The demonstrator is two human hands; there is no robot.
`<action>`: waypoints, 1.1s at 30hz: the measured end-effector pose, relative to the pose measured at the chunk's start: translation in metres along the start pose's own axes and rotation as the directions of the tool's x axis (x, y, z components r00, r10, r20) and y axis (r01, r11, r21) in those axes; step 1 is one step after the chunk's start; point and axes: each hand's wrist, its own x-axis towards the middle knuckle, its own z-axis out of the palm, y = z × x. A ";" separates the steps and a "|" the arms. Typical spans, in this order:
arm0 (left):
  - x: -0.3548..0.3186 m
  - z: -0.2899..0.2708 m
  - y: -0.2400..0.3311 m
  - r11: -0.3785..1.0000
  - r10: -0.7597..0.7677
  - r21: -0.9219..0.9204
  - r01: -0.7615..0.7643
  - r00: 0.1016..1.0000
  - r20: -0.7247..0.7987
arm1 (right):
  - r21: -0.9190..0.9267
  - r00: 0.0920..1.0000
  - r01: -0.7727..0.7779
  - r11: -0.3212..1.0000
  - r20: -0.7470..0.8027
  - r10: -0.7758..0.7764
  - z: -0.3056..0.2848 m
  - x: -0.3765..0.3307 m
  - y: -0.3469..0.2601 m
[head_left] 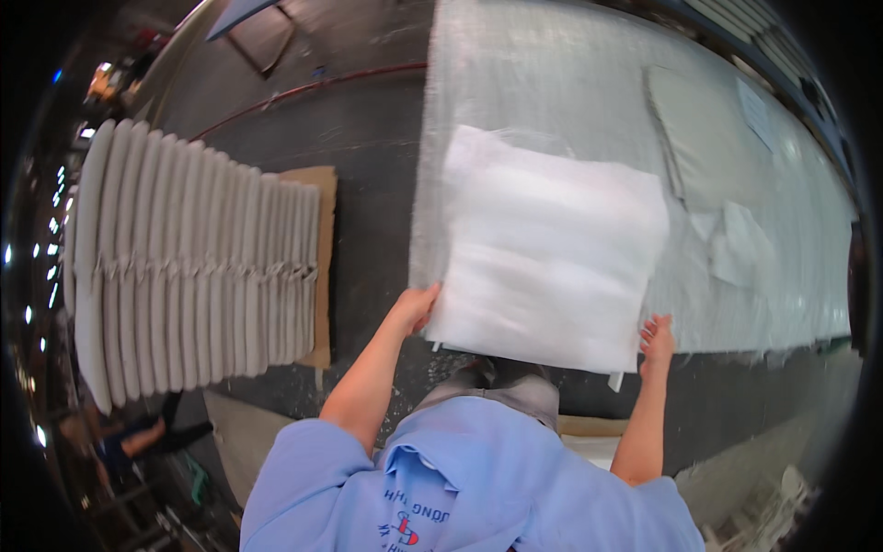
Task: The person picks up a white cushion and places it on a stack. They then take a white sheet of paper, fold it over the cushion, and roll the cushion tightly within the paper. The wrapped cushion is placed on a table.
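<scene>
In front of me a white padding sheet (pixel 552 258) lies flat on a wide surface covered in clear plastic (pixel 524 64). It looks soft and roughly square, with its near edge at the border of that surface. My left hand (pixel 418 308) is at the sheet's left edge, fingers pressed together against it. Beside the near right corner, my right hand (pixel 657 342) is raised with its fingers apart and slightly bent, holding nothing. Small white strips (pixel 615 381) stick out below the sheet's near edge.
To the left stands a row of grey cushions (pixel 198 267) packed against brown cardboard (pixel 324 267). A beige cushion (pixel 708 138), a pale paper (pixel 754 112) and a crumpled white piece (pixel 740 244) lie farther right on the plastic. Another person (pixel 133 442) is at the lower left.
</scene>
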 end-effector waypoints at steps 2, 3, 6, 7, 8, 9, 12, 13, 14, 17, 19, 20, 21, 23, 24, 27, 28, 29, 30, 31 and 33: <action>-0.002 0.013 -0.024 0.991 0.043 -0.128 -0.039 0.999 0.029 | -0.015 0.999 -0.035 0.999 -0.003 0.034 -0.003 -0.007 0.006; -0.003 0.017 -0.027 0.986 0.025 -0.165 -0.019 0.999 0.038 | 0.016 1.000 -0.016 1.000 -0.013 0.017 -0.004 -0.008 0.009; -0.005 0.018 -0.037 0.923 0.046 -0.385 0.000 0.993 0.110 | 0.016 0.999 0.008 1.000 -0.053 -0.007 -0.006 -0.006 0.016; -0.010 0.022 -0.031 0.911 0.025 -0.411 0.033 0.990 0.136 | -0.027 0.999 -0.035 0.999 -0.013 0.035 -0.016 -0.002 0.025; -0.011 0.023 -0.029 0.885 0.005 -0.460 0.070 0.987 0.160 | -0.087 0.999 -0.039 0.995 0.007 0.040 -0.022 0.001 0.025; -0.011 0.025 -0.028 0.873 0.029 -0.484 0.066 0.982 0.185 | -0.135 0.998 -0.050 0.990 0.039 0.056 -0.026 0.004 0.028; -0.013 0.022 -0.028 0.848 0.073 -0.528 0.034 0.981 0.181 | -0.089 0.970 -0.179 0.980 0.152 0.191 -0.021 0.011 0.035; -0.012 0.021 -0.028 0.842 0.082 -0.539 0.031 0.979 0.185 | -0.016 0.952 -0.230 0.973 0.207 0.228 -0.020 0.014 0.036; -0.011 0.021 -0.028 0.835 0.091 -0.550 0.029 0.978 0.190 | 0.055 0.929 -0.283 0.958 0.263 0.259 -0.022 0.016 0.037; -0.011 0.021 -0.031 0.832 0.133 -0.552 -0.047 0.984 0.117 | 0.119 0.923 -0.262 0.958 0.322 0.212 -0.018 0.020 0.039; -0.008 0.022 -0.035 0.817 0.147 -0.564 -0.119 0.989 0.005 | 0.138 0.961 -0.211 0.968 0.208 0.180 -0.017 0.021 0.040; -0.006 0.023 -0.039 0.805 0.152 -0.573 -0.154 0.987 -0.052 | 0.140 0.975 -0.182 0.973 0.150 0.161 -0.016 0.021 0.038; -0.005 0.029 -0.036 0.864 0.165 -0.463 -0.196 0.980 -0.107 | 0.037 0.991 -0.105 0.994 0.083 0.102 -0.020 0.020 0.051; 0.000 0.039 -0.033 0.924 0.198 -0.290 -0.250 0.960 -0.198 | -0.242 0.996 0.073 0.967 -0.029 -0.083 -0.018 0.019 0.058; 0.002 0.043 -0.030 0.958 0.226 -0.116 -0.261 0.942 -0.247 | -0.336 0.990 0.102 0.936 -0.061 -0.129 -0.017 0.019 0.060; 0.000 0.049 -0.022 0.925 0.308 0.325 -0.199 0.893 -0.330 | -0.552 0.981 0.099 0.828 -0.086 -0.174 0.006 0.019 0.057; -0.001 0.047 -0.017 0.877 0.343 0.442 -0.188 0.889 -0.303 | -0.607 0.979 0.113 0.787 -0.068 -0.193 0.004 0.019 0.054; -0.003 0.045 -0.012 0.815 0.375 0.553 -0.175 0.886 -0.271 | -0.659 0.976 0.125 0.741 -0.051 -0.210 0.003 0.018 0.050; -0.007 0.043 -0.006 0.740 0.400 0.654 -0.159 0.885 -0.237 | -0.710 0.974 0.136 0.691 -0.031 -0.224 0.002 0.017 0.046; -0.009 0.042 -0.001 0.721 0.396 0.678 -0.144 0.888 -0.232 | -0.749 0.978 0.140 0.648 0.001 -0.211 0.004 0.015 0.038; -0.010 0.045 0.011 0.678 0.394 0.724 -0.128 0.895 -0.210 | -0.818 0.981 0.146 0.556 0.049 -0.185 0.010 0.012 0.023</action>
